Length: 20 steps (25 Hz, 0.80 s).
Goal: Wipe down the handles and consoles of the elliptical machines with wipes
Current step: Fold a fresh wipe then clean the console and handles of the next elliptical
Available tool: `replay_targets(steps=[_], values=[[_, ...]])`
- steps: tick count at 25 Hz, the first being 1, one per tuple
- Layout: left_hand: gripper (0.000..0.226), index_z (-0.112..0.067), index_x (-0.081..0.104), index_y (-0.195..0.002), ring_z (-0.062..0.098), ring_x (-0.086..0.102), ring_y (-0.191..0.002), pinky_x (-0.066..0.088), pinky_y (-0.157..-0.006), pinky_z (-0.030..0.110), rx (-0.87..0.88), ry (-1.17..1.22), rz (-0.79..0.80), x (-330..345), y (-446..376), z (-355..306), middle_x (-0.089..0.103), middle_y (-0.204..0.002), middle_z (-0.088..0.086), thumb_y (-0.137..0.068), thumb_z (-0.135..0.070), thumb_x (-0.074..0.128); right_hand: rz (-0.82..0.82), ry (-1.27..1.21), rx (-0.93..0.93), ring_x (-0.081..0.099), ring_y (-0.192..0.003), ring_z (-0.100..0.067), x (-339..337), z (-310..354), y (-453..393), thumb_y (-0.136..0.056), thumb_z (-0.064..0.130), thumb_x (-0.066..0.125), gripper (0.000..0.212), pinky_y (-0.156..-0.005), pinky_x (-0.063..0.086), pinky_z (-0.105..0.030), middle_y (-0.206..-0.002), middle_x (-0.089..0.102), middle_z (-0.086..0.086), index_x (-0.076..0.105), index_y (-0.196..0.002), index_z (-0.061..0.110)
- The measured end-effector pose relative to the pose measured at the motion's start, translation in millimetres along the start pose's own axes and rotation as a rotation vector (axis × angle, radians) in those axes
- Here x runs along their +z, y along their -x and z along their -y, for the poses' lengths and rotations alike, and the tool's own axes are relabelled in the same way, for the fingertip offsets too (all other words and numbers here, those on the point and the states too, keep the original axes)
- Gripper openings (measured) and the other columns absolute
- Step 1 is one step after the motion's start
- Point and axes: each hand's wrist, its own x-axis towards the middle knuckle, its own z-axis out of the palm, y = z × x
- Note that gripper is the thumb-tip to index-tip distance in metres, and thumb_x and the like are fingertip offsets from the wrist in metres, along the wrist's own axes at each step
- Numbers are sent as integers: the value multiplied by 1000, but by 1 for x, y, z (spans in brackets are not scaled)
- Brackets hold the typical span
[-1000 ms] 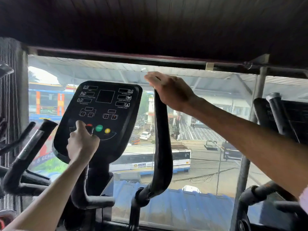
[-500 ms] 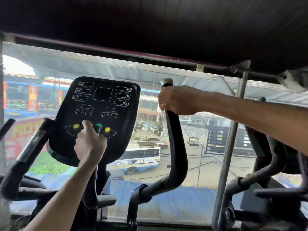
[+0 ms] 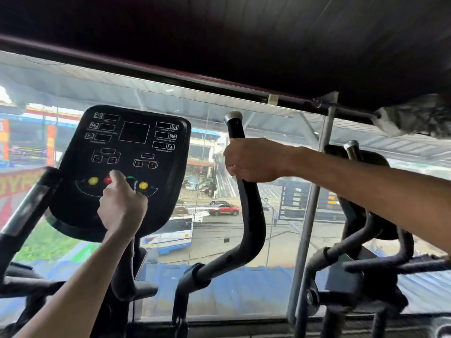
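Two grips, right grip (image 3: 253,159) curled round handle (image 3: 251,215), left grip (image 3: 122,203) fisted against console (image 3: 127,147)

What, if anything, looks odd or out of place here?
No wipe shows in either hand: the left hand presses the black elliptical console and the right hand grips the black curved handle, apparently bare.

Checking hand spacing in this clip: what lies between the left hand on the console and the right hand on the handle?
Head view: only console edge, then window glass.
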Motion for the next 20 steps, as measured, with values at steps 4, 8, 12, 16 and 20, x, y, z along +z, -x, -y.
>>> replay_targets(steps=[4,8,12,16,20], values=[[30,-9,39,-104,48,58,-90,39,-69,45,-2,8,7,-2,-2,0,61,-98,25,-82,-1,57,99,32,135,62,-90,-26,-10,-18,-17,-94,5,50,20,-92,51,-42,-90,67,-5,66,-84,9],[30,-11,37,-101,48,58,-89,45,-73,49,10,20,20,-2,-4,3,61,-96,25,-82,-3,58,215,-227,221,56,-81,-28,-37,-10,-34,-90,17,45,26,-84,55,-42,-83,64,-7,43,-64,14],[32,-14,35,-100,48,58,-88,44,-72,48,21,35,16,0,-4,4,60,-94,25,-82,-2,58,264,-221,73,62,-84,-26,-36,38,-8,-90,23,48,28,-84,56,-41,-78,62,1,45,-63,19],[33,-9,40,-107,50,58,-91,44,-73,49,18,33,1,0,-3,4,61,-98,27,-81,-1,58,87,-27,-26,62,-87,-24,-25,45,13,-97,19,44,25,-90,50,-36,-90,67,2,63,-82,19],[34,-9,40,-110,48,58,-92,42,-73,46,1,42,25,-4,-2,3,61,-102,26,-81,0,57,120,-84,119,63,-89,-23,-39,35,-2,-95,21,44,23,-105,42,-38,-95,70,0,64,-86,18]])
